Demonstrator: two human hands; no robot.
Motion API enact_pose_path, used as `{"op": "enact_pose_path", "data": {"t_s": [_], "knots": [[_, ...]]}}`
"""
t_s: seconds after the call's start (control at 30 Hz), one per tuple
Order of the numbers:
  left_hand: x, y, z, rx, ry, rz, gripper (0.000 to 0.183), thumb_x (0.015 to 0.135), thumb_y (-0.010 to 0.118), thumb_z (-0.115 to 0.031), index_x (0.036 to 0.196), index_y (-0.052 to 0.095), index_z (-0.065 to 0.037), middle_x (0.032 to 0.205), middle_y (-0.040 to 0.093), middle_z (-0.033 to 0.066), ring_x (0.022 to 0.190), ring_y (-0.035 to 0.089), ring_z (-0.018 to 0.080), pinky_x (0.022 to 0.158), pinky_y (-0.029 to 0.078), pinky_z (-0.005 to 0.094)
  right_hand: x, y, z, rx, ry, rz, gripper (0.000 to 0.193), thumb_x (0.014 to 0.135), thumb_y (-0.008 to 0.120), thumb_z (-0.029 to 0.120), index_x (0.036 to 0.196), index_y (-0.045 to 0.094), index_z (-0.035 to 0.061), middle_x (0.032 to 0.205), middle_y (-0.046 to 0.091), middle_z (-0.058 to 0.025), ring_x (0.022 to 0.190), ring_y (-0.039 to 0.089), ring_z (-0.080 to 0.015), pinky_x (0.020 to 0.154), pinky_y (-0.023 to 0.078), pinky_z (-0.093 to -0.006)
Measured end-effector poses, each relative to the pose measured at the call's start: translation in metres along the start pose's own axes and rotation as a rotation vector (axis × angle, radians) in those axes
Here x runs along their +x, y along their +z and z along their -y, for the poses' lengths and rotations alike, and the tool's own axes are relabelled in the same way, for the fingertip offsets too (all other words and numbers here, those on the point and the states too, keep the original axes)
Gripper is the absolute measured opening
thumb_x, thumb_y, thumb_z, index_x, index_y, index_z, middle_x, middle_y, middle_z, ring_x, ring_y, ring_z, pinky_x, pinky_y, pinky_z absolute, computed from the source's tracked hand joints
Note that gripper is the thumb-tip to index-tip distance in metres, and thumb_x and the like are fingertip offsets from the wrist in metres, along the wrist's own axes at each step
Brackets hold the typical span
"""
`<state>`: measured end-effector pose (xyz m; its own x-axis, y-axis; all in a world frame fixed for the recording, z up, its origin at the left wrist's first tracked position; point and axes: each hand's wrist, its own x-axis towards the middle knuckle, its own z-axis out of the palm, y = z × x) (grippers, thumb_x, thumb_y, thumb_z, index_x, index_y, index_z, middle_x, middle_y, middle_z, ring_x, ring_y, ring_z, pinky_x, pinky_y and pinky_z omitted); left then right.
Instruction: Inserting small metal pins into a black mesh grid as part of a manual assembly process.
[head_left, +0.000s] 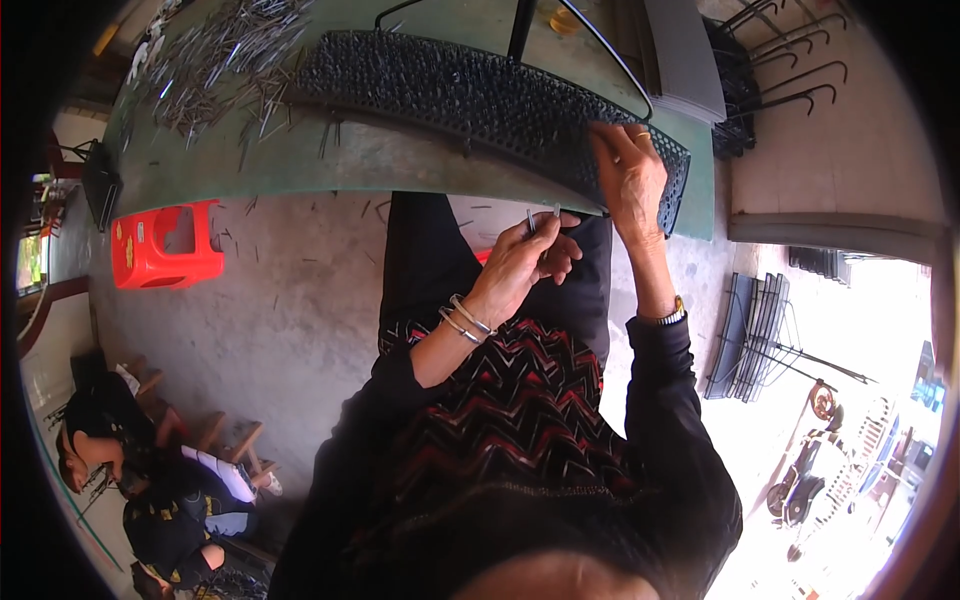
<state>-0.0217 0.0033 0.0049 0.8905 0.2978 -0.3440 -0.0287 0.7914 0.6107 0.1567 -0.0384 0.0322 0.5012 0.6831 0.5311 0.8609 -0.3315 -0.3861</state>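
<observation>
Perforated black tray (pixel 676 178) lies aslant across the green worktop (pixel 285 172), its right end drawn down to the front edge, presumably so the open holes sit within easy reach of the seated worker. Most of its length bristles with thin dark pins; the right end shows bare holes.

From where I stand, the right hand (pixel 630 180) bends over that barer end, fingertips drawn together at the surface. Its grip looks like a pinch, the sort small pieces call for, but the fingers hide whether anything is in it. The left hand (pixel 530 258) waits palm-up over the lap, just off the worktop's edge, its grip closed on a few short metal rods (pixel 531 221) whose ends poke up past the thumb and fingers. Held there, I'd say, they make a handy supply close to the other hand.

Farther out, a loose heap of rods (pixel 215 75) spreads beyond the tray's left end, leaving the working end uncrowded. Grey sheets (pixel 683 60) are stacked at the right, likely to keep them out of the way. A red stool (pixel 165 245) stands on the floor to the left, near some scattered rods.
</observation>
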Motion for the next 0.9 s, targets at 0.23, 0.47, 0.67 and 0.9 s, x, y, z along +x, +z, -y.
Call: {"op": "enact_pose_path", "data": {"t_s": [0.23,0.47,0.67,0.9], "knots": [[-0.002,0.0,0.0,0.024,-0.018,0.008,0.033,0.101,0.046,-0.028,0.115,0.057,0.0,0.085,0.062,0.0079,0.068,0.056,0.0091,0.062,0.048,0.0244,0.004,-0.003,0.006,-0.052,0.039,0.032,0.014,0.083,0.068,0.016,0.096,0.072,0.014,0.087,0.06,-0.0066,0.075,0.063,-0.0233,0.066,0.049,-0.0338],[-0.001,-0.003,0.005,0.002,-0.035,0.037,0.031,0.1,0.047,-0.028,0.109,0.059,-0.001,0.083,0.064,0.009,0.066,0.057,0.0115,0.063,0.048,0.0254,-0.006,0.0,0.004,-0.017,0.055,0.077,0.017,0.084,0.069,0.02,0.099,0.071,0.0122,0.091,0.062,-0.009,0.078,0.063,-0.0244,0.068,0.049,-0.0321],[-0.001,-0.004,0.007,0.034,-0.019,0.07,0.033,0.1,0.047,-0.028,0.112,0.058,0.001,0.085,0.064,0.0093,0.068,0.057,0.0114,0.065,0.048,0.0257,-0.035,-0.04,0.015,0.499,0.309,0.652,0.018,0.085,0.066,0.012,0.098,0.067,-0.0004,0.086,0.061,-0.0091,0.078,0.062,-0.0157,0.068,0.047,-0.0292],[0.001,-0.011,0.008,-0.01,-0.04,-0.035,0.032,0.101,0.046,-0.032,0.109,0.056,-0.003,0.076,0.056,0.0036,0.057,0.04,0.0069,0.055,0.037,0.0224,-0.025,-0.034,0.021,0.366,0.323,0.194,0.011,0.089,0.06,0.011,0.093,0.062,0.0008,0.076,0.065,-0.0081,0.066,0.06,-0.0128,0.06,0.047,-0.0284]]}}
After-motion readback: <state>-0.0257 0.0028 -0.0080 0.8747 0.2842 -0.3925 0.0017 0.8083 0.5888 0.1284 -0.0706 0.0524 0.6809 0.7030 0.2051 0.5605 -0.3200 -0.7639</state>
